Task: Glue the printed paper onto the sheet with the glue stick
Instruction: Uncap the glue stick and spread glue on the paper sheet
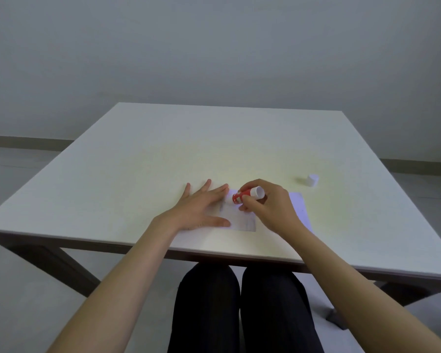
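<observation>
A small printed paper (241, 220) lies on the table near its front edge, on top of a larger white sheet (299, 206) that shows to the right. My left hand (200, 208) lies flat with fingers spread, pressing on the paper's left part. My right hand (267, 203) grips a red and white glue stick (247, 195), which is tilted with its red end down against the paper's top edge. Much of the sheet is hidden under my hands.
The white cap (312, 180) of the glue stick stands on the table (163, 149) to the far right of my hands. My legs in dark trousers (242, 309) are under the front edge of the table.
</observation>
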The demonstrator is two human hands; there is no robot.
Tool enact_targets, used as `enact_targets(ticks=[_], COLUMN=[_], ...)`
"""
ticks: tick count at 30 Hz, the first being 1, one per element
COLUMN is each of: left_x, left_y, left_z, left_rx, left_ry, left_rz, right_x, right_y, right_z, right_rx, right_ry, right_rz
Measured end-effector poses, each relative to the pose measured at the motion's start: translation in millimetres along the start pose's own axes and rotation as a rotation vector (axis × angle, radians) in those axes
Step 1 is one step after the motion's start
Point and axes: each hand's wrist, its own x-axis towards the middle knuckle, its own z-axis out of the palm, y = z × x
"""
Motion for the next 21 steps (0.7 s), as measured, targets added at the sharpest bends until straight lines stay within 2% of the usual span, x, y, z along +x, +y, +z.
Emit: enact_targets(ticks=[3,6,8,13,17,18,21], left_x=[0,1,1,1,1,1,1], left_y=[-2,-2,-3,-4,-3,-2,-2], left_z=[1,1,2,3,1,1,2], left_rx=[-0.013,-0.028,-0.038,-0.045,-0.016,-0.022,-0.027], left_ry=[0.008,0.007,0.009,0.023,0.019,0.019,0.021], left_rz=[-0.005,-0.001,-0.002,-0.012,0.007,0.005,-0.001], right_x=[-3,7,7,0,6,5,-2], right_y=[1,2,1,-5,0,1,0], right_z=[0,-6,-9,-10,-14,-15,-20], right_rx=[0.031,-0.021,-0.090,-0.017,-0.027,-0.044,0.012], right_ry=[-0.106,0.062,0.108,-0.170,0.041,0.049,-0.126], right_rz=[-0.008,0.020,0.024,-0.025,0.024,0.022,0.035])
